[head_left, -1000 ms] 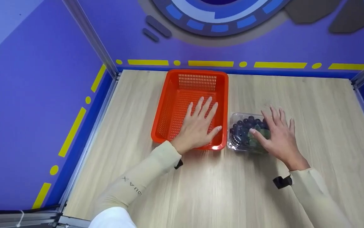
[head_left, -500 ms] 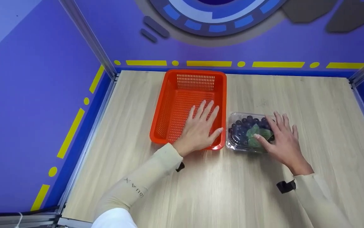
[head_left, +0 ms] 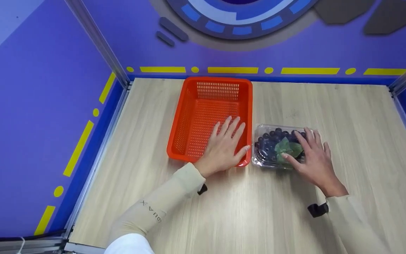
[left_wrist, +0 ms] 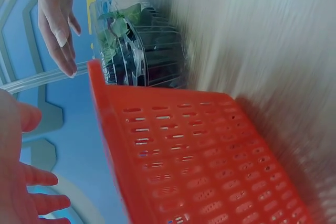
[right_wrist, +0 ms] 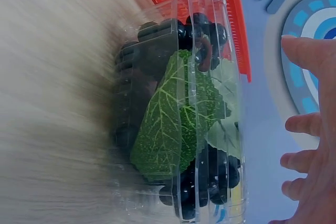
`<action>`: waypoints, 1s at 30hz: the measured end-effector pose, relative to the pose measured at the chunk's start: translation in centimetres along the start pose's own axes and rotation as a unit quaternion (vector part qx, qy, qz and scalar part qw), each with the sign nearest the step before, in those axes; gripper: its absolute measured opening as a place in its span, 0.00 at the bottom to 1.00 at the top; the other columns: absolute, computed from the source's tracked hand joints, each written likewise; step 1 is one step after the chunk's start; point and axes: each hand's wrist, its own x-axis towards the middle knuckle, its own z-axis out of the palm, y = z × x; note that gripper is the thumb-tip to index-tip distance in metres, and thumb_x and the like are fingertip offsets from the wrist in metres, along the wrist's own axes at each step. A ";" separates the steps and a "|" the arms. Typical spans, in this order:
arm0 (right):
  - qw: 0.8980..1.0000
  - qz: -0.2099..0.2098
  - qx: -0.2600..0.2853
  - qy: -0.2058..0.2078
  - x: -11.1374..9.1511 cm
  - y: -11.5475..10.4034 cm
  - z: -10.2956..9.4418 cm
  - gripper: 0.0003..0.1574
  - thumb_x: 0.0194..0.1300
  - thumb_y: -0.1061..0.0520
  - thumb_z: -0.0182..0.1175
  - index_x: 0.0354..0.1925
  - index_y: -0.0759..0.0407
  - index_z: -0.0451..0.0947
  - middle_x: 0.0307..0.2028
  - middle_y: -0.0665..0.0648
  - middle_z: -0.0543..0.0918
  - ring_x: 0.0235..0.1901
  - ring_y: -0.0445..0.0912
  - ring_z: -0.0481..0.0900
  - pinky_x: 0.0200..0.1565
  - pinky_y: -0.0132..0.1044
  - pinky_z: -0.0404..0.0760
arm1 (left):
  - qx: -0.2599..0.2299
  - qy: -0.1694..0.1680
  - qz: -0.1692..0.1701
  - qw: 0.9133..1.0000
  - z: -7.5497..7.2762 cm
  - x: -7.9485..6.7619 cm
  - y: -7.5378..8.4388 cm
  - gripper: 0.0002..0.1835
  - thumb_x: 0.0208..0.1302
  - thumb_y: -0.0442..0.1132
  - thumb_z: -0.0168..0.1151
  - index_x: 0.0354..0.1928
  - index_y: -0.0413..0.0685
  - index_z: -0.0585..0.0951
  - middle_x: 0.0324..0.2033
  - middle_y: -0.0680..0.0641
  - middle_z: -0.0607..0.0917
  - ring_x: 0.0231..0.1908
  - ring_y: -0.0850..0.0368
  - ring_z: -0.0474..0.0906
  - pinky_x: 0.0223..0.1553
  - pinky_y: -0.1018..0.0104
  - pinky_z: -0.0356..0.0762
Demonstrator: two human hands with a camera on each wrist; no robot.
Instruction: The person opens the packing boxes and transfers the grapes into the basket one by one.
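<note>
A clear plastic box of dark grapes (head_left: 268,146) with green leaves inside lies on the table, close to the right side of a red plastic basket (head_left: 174,141). My right hand (head_left: 315,160) hovers over the box's right part with its fingers spread; in the right wrist view a gap shows between the fingers (right_wrist: 302,124) and the lid. Over the near right part of the basket is my left hand (head_left: 220,150), fingers spread and holding nothing. The left wrist view shows that hand above the slotted basket wall (left_wrist: 184,145), with the grape box (left_wrist: 142,45) beyond it.
The basket and box stand on a light wooden table (head_left: 224,211). Blue printed panels (head_left: 280,53) rise behind and at both sides, with a metal frame edge (head_left: 100,162) along the left.
My right hand has shifted slightly right and nearer me, uncovering the leaves in the box. The left hand has drifted a little toward me. Basket and box stay in place.
</note>
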 end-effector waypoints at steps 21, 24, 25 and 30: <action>0.999 -0.005 -0.028 -0.019 0.0 0.7 1.2 0.60 0.51 0.31 0.68 0.74 0.47 0.54 0.75 0.61 0.51 0.75 0.64 0.39 0.66 0.73 0.41 | -0.007 -0.009 0.019 1.000 1.6 -0.5 0.9 0.37 0.70 0.65 0.36 0.75 0.55 0.55 0.75 0.50 0.57 0.75 0.49 0.49 0.73 0.45 0.49; 0.999 -0.004 -0.030 -0.019 -0.1 0.9 1.5 0.61 0.49 0.30 0.69 0.74 0.45 0.54 0.76 0.59 0.51 0.75 0.64 0.39 0.66 0.74 0.40 | -0.010 -0.011 0.020 1.000 1.7 -0.6 1.0 0.37 0.70 0.65 0.37 0.75 0.55 0.56 0.74 0.50 0.58 0.75 0.49 0.50 0.73 0.46 0.48; 0.999 -0.004 -0.029 -0.020 -0.1 1.0 1.6 0.61 0.49 0.30 0.69 0.74 0.45 0.54 0.76 0.59 0.51 0.75 0.64 0.39 0.66 0.74 0.39 | -0.011 -0.011 0.021 1.000 1.8 -0.7 1.0 0.37 0.70 0.65 0.37 0.75 0.56 0.56 0.74 0.50 0.58 0.75 0.49 0.50 0.74 0.46 0.48; 0.999 0.002 -0.024 -0.021 -0.2 1.3 2.2 0.62 0.48 0.30 0.69 0.74 0.44 0.54 0.76 0.58 0.51 0.75 0.65 0.39 0.66 0.73 0.39 | -0.018 0.000 0.027 0.999 2.1 -1.0 1.2 0.36 0.70 0.64 0.38 0.74 0.55 0.59 0.73 0.50 0.61 0.74 0.50 0.52 0.73 0.47 0.50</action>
